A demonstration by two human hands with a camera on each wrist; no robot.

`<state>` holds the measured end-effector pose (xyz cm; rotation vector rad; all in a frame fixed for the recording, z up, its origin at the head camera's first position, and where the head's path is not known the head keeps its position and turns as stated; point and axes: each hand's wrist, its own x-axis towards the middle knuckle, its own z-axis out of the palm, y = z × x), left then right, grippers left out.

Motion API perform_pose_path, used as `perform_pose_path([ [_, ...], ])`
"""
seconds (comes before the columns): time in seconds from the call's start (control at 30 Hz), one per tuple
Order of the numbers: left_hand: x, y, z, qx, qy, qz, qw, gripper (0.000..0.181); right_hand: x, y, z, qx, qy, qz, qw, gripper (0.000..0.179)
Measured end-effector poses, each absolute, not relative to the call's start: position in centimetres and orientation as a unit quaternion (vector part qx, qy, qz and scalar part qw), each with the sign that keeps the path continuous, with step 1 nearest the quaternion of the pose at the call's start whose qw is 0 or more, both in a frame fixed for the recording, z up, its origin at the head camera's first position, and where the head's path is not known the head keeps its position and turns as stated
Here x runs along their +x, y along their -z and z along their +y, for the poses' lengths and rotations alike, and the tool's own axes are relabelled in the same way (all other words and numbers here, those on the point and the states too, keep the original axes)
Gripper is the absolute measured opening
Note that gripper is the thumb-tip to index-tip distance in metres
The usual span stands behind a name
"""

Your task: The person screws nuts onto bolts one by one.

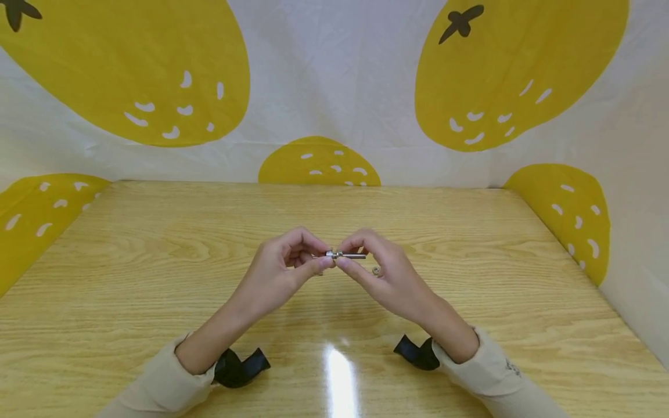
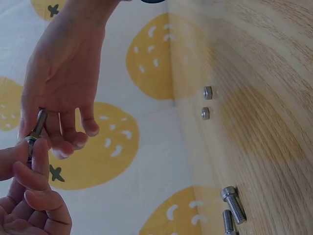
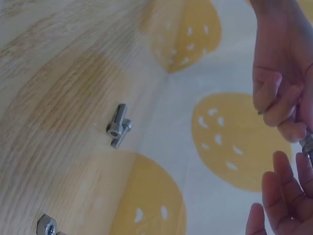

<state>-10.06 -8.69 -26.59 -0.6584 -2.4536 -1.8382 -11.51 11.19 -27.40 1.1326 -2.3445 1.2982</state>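
Note:
A metal bolt [image 1: 357, 256] lies level between the two hands, its bare shank pointing to the right. My left hand [image 1: 277, 270] pinches its head end between thumb and forefinger. Close beside that end, thumb and forefinger of my right hand [image 1: 384, 270] pinch a small nut [image 1: 340, 254] around the shank. In the left wrist view the bolt [image 2: 40, 122] points up toward the right palm. Fingers partly hide the nut and head. At the right wrist view's edge only a bit of the metal piece [image 3: 307, 142] shows.
Two loose nuts, one nearer the top [image 2: 208, 92], lie on the wooden table [image 1: 157, 232]. Two socket-head bolts, one longer [image 2: 234, 204], lie there too. The hands partly hide this hardware in the head view. A patterned cloth [image 1: 324, 87] hangs behind the table.

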Motion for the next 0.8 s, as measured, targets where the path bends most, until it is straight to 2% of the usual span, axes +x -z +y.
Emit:
perform_pose_path([
  [0.07,-10.04,26.61,-8.66,-0.213,0.584,-0.783,0.003,0.011,-11.45,27.39,11.09,0.377,-0.438,-0.808,0.112,0.006],
  [0.2,-10.0,26.6,-8.57,-0.216,0.582,-0.784,0.001,0.011,-11.37,27.3,11.08,0.354,-0.421,-0.829,0.105,0.023],
  [0.33,-9.98,26.57,-8.53,-0.212,0.58,-0.787,0.001,0.01,-11.28,27.09,11.3,0.35,-0.419,-0.833,0.094,0.014],
  [0.53,-10.06,26.46,-8.56,-0.205,0.584,-0.785,-0.003,0.011,-11.5,27.03,11.4,0.398,-0.426,-0.803,0.124,0.023],
  [0.8,-10.04,26.39,-8.53,-0.203,0.587,-0.784,-0.003,0.01,-11.6,27.45,11.29,0.402,-0.431,-0.798,0.128,0.011],
])
